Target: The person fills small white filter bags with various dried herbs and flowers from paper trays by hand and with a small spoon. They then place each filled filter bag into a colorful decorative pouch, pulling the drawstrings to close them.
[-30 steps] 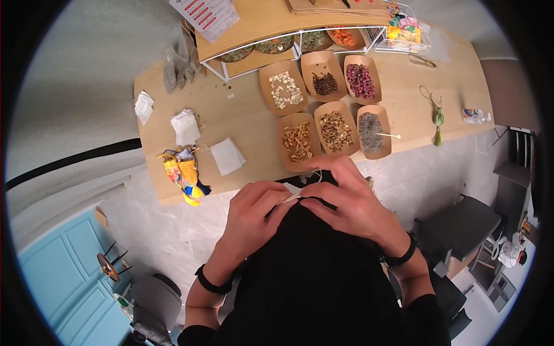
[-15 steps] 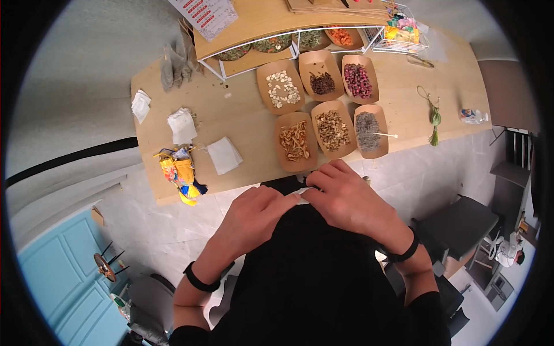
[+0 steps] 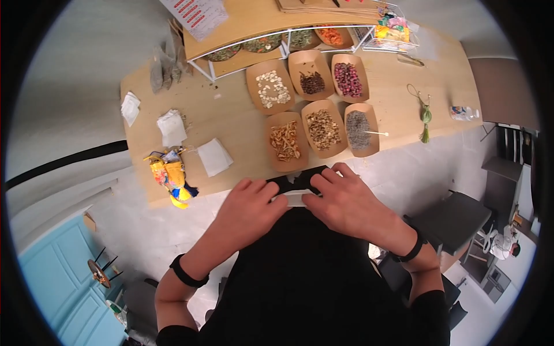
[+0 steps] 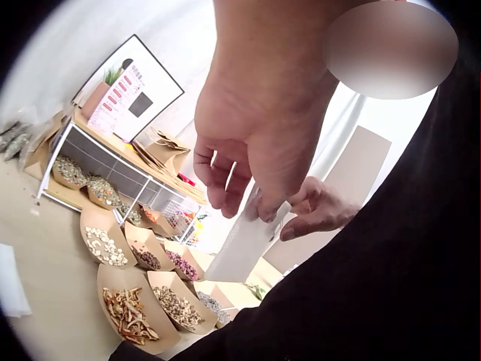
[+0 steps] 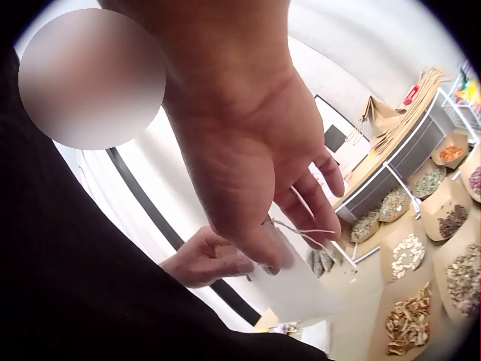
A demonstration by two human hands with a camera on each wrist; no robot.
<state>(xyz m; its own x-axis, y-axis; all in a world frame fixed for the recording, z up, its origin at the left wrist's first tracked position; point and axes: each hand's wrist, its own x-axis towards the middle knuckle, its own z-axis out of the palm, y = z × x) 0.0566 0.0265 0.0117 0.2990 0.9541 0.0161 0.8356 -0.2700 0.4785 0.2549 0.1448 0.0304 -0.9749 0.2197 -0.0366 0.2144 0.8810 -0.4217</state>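
Across a pale wooden table, in the head view, six open brown card trays of dried plant pieces, in two rows of three, before a white wire rack with a wooden top. Toward the table's left end, a yellow embroidered pouch with a blue tassel near flat white rectangular packets; toward the right, a green knotted tassel and a clear plastic bottle. By the near edge, in front of a black short-sleeved shirt, a thin, translucent white pouch stretched between left hand and right hand, fingers bent, one pinch at each end.

In the left wrist view, the same pouch tilted and hanging below the left thumb, other fingers loosely bent to the side; right hand beyond, at the far end.

In the right wrist view, pouch pinched at the right thumb, forefinger contact hidden; a thin white string loop by the fingers, left hand farther off at the opposite end.
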